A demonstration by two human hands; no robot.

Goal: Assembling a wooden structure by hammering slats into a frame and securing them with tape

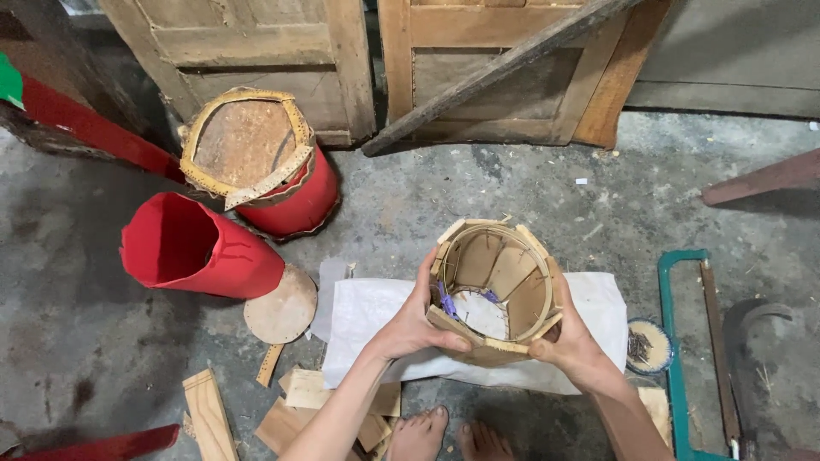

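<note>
Holding a little wooden drum shell (495, 290) up over a white sack (376, 320) on the concrete floor (444, 196), both hands are on it at once. The left hand (414, 329) wraps the near-left side, thumb lying flat across the front rim, fingers curled around the outside. The right hand (574, 341) cups the lower right, thumb pinching the rim from the front. So each grip is closed on the shell — not spread, not empty.

The shell looks like thin bent strips with flat blocks fixed round the mouth, open end tilted toward the camera, a pale disc showing down inside and some purple string at the left inner wall. My guess is it's light and fairly stiff around the ring, but the thin wall probably flexes or cracks if squeezed hard. Best hold seems to be the rim and blocks, where it's thickest — the way the thumbs sit now.

Around it: two red cylinders (201, 248) to the left, one lying on its side, one upright with a rough tan-edged top (248, 141). A round disc (282, 312) lies by the sack, wood offcuts (209, 414) near the bare feet (448, 435), a green-framed saw (683, 341) on the right, and old wooden doors (256, 51) behind.
</note>
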